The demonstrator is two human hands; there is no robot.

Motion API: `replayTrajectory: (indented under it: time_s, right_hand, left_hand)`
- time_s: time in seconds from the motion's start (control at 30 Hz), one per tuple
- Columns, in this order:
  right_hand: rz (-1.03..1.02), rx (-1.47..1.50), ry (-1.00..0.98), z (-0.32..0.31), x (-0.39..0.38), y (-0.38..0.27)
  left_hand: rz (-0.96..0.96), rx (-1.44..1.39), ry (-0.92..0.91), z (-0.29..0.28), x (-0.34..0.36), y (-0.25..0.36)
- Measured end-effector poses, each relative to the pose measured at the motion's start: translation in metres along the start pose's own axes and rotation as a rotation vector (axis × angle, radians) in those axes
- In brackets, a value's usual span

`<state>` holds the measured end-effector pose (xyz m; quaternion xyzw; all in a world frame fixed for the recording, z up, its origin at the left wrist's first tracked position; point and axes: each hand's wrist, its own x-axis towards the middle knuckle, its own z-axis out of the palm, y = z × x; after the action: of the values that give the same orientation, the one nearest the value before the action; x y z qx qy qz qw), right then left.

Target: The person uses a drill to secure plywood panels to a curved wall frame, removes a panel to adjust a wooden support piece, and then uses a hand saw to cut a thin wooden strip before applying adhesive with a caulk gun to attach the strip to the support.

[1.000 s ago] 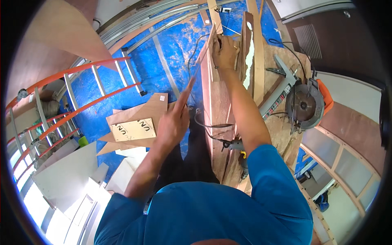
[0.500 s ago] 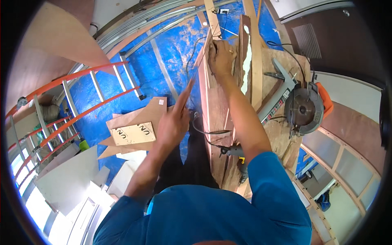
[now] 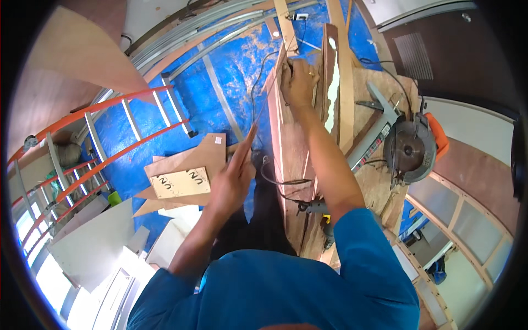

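I have a long, slim tool with a reddish-brown wooden handle (image 3: 249, 135) in my left grip (image 3: 231, 187), the fingers wrapped firmly around it and its thin end pointing toward my right grip (image 3: 298, 80). That one bends its fingers at the far end of a long reddish-brown wooden board (image 3: 292, 140); I can't tell whether they pinch it. Just right of the right grip lies a dark-brown strip with a white streak (image 3: 333, 80); farther right, a round-bladed circular saw with an orange handle (image 3: 408, 148). Left of my left grip stands an orange-railed ladder (image 3: 131, 118).
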<state>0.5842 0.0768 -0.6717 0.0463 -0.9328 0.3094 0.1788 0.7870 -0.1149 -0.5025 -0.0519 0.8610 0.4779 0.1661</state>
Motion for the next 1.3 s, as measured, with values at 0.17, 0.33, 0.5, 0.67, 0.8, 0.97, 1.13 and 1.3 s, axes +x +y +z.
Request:
replayTrajectory:
  time_s: [0.17,0.33,0.5,0.67,0.8,0.97,1.13,1.3]
  right_hand:
    - [-0.069,0.002,0.001,0.0,-0.001,-0.002]
    - [0.071,-0.001,-0.004,0.002,-0.004,0.002]
    - [-0.02,0.138,-0.053,0.001,-0.018,0.019]
    - [0.145,0.496,-0.066,-0.034,-0.036,-0.027]
    - [0.006,0.174,-0.21,-0.042,-0.045,-0.02]
    - [0.021,0.05,-0.197,-0.029,-0.046,-0.013]
    - [0.015,-0.058,-0.167,-0.026,-0.044,-0.012]
    - [-0.047,0.021,-0.172,-0.021,-0.052,-0.004]
  left_hand:
    - [0.079,0.114,0.04,-0.012,-0.041,-0.023]
    - [-0.007,0.051,-0.022,0.005,0.018,-0.031]
    - [0.004,0.045,-0.073,-0.012,0.012,-0.008]
    - [0.169,-0.017,0.075,0.01,0.01,-0.03]
    - [0.132,-0.142,0.002,0.012,0.008,-0.031]
    - [-0.095,-0.037,-0.108,-0.005,0.0,0.014]
    - [-0.204,-0.037,-0.111,-0.045,-0.063,0.041]
    - [0.055,0.066,0.004,-0.02,0.038,0.029]
